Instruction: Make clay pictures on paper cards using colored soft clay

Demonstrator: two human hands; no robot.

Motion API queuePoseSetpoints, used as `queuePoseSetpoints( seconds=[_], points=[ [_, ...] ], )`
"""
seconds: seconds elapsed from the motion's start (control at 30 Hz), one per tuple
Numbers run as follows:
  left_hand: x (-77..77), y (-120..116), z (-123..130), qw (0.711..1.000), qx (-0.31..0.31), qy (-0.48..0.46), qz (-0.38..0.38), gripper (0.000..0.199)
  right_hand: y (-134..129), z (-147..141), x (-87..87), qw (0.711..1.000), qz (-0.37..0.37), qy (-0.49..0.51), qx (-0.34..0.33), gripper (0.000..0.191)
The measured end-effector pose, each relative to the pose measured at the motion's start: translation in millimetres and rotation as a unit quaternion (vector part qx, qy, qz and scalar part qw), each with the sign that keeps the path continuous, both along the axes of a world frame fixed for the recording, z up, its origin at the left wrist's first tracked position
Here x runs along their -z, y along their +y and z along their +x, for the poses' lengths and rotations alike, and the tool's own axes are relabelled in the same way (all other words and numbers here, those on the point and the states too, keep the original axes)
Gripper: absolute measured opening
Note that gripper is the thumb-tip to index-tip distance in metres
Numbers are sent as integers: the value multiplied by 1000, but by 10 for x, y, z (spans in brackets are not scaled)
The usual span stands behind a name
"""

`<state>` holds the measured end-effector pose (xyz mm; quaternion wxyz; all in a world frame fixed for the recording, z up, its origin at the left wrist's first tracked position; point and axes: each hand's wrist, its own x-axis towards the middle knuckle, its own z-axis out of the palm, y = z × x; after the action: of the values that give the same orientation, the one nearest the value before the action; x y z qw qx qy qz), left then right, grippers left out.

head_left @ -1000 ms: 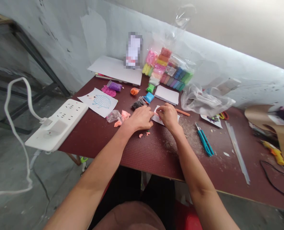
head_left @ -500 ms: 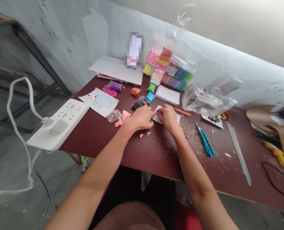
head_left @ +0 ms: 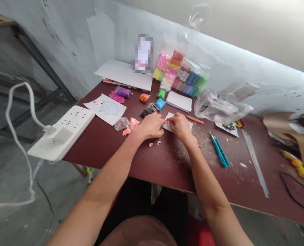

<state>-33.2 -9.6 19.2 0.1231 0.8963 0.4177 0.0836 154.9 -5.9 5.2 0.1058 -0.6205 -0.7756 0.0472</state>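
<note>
Slightly lowered toward the small white paper (head_left: 168, 127) since a second ago is the right hand (head_left: 180, 125), its fingertips now held flatter, while the left hand (head_left: 152, 125) is seen in nearly the same place. Most of the frame's middle is taken up by the dark red table (head_left: 141, 160). At its left edge a white power strip (head_left: 65, 131) is set at a slant, with a charger plugged in. Packs of coloured clay (head_left: 180, 73) are leaned near the wall at upper centre, and a crumpled clear plastic bag (head_left: 218, 107) is seen right of them. Left of centre, a drawing (head_left: 108, 109) of a blue dotted animal is laid flat. At the centre, the left hand is rested palm down, its fingers curled close together; whether anything is held under them cannot be told. The small paper is partly covered by the right hand, whose thumb and forefinger are brought together over its left part at a tiny pink bit (head_left: 167, 121); whether it is pinched or only touched cannot be made out. A teal-handled tool (head_left: 220, 150) is laid at centre right. Peach clay (head_left: 133, 123) is left just beyond the left wrist, and an orange stick (head_left: 195, 119) beyond the right hand. Smallest are the crumbs (head_left: 158, 142), scattered below the left hand.
</note>
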Motion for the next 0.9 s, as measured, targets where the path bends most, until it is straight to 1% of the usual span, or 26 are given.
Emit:
queuePoseSetpoints(
  seconds=[0.1, 0.23, 0.33, 0.43, 0.53, 0.63, 0.77, 0.9],
  points=[
    [-9, -2, 1, 1000, -1, 3, 1, 31, 0, 2, -8, 1000, 9, 14, 7, 37],
    [-19, -1, 5, 1000, -1, 12, 0, 32, -29, 169, -105, 994, 68, 72, 46, 38],
    [-43, -10, 3, 1000, 3, 13, -3, 34, -110, 390, -214, 984, 88, 66, 138, 34],
    [-87, -33, -5, 1000, -4, 22, -11, 31, -217, 600, -266, 969, 60, 32, 236, 33],
    [-127, -50, -19, 999, -26, 10, -19, 33, -301, 739, -230, 959, 22, 2, 282, 29],
    [-152, -49, -38, 998, -58, -12, -26, 43, -336, 796, -157, 953, -14, -23, 303, 29],
    [-170, -36, -74, 997, -70, -21, -28, 36, -321, 788, -105, 952, -40, -17, 303, 33],
    [-152, -6, -94, 994, -83, -57, -38, 37, -275, 774, -91, 953, -39, 15, 300, 37]
  ],
)
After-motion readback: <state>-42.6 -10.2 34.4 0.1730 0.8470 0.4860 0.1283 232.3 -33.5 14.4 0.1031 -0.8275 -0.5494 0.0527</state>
